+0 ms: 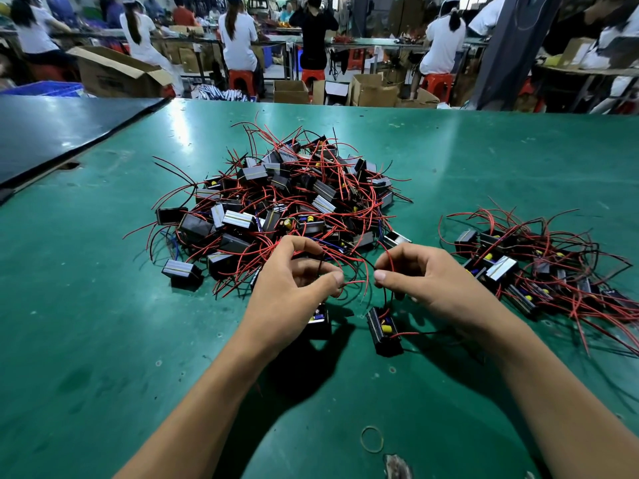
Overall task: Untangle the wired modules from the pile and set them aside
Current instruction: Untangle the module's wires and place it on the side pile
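Note:
A big tangled pile (287,198) of small black box modules with red and black wires lies mid-table. To the right lies a smaller, flatter group of modules (539,271) with their wires trailing right. My left hand (294,281) pinches red and black wires at the pile's near edge, and a black module (320,321) hangs partly hidden under it. My right hand (418,274) pinches a red and a black wire, from which another black module (383,331) with yellow parts dangles just above the table.
The green table (103,323) spreads wide around the piles. A dark panel (52,133) lies at the far left. A rubber band (372,439) lies near the front edge. Beyond the table are cardboard boxes, red stools and seated workers.

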Motion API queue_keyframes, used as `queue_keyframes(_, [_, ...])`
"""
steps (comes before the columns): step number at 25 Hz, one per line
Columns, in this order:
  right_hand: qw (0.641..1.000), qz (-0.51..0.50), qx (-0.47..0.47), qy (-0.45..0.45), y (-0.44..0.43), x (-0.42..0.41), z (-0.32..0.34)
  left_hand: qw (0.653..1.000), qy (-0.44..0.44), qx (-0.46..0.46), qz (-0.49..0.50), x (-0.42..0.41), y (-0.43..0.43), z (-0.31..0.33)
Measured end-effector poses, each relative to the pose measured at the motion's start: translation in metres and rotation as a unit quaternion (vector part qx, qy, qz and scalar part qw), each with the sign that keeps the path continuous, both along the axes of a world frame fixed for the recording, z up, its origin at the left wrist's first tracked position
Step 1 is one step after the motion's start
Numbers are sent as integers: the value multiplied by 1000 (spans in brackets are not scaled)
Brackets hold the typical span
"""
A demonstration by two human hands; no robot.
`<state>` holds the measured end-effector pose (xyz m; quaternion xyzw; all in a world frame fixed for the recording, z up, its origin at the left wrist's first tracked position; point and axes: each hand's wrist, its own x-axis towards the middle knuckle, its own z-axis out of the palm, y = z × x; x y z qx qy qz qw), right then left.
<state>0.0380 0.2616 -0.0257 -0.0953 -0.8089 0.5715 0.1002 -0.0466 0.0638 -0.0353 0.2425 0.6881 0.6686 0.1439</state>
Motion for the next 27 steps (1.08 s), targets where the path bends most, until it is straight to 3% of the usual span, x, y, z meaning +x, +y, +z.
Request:
queue_keyframes(19, [997, 68, -43, -15, -7, 2, 2, 987, -137, 51, -72, 2, 1, 5])
queue_keyframes(27, [997, 67, -45, 15, -8, 4, 1, 990, -127, 53, -39, 0, 3, 4])
